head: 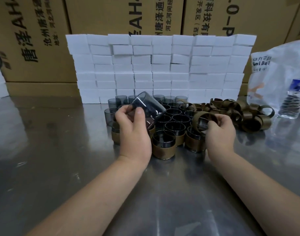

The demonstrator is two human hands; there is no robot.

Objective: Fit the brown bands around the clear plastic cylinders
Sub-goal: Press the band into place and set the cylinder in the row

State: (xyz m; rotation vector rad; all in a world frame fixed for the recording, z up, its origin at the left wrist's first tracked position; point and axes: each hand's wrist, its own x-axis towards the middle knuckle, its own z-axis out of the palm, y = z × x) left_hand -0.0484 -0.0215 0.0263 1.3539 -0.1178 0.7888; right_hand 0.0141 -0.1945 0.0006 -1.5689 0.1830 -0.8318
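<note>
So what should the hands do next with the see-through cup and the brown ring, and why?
Probably bring them together and slide the brown band onto the clear cylinder. The left hand holds that cylinder tilted and bare; the right hand pinches the band beside it, not yet touching it.

Left hand [134,132] grips a tilted smoky clear plastic cylinder [148,108]; right hand [220,132] pinches a brown band [204,120] above clustered cylinders [175,116] on a metal table [60,150].
</note>
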